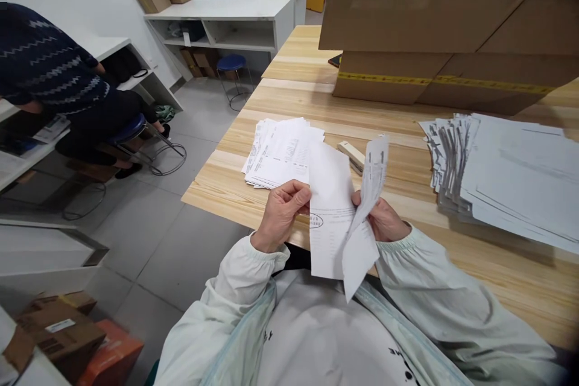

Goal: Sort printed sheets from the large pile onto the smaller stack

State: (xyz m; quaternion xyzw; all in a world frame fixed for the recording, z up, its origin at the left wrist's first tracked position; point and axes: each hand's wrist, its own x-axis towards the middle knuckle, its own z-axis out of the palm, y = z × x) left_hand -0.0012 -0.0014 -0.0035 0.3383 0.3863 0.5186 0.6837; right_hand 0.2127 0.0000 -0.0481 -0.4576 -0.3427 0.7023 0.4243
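Observation:
Two printed paper sheets are up in front of my chest, over the table's near edge. My left hand [286,212] pinches the left edge of one paper sheet [330,193], which bears an oval stamp. My right hand [382,217] grips the other side, where a second, curled paper sheet [368,175] stands up and folds over; its fingers are partly hidden behind the paper. Just beyond them on the table lies a beige stapler [351,155]. A neat stack of printed papers [280,151] sits to the left of it.
On the right is a thick, uneven pile of papers [511,175]. Large cardboard boxes [443,18] stand at the table's back. A person [58,72] sits on a stool at the left. Cardboard boxes [63,332] and an orange box [111,353] are on the floor.

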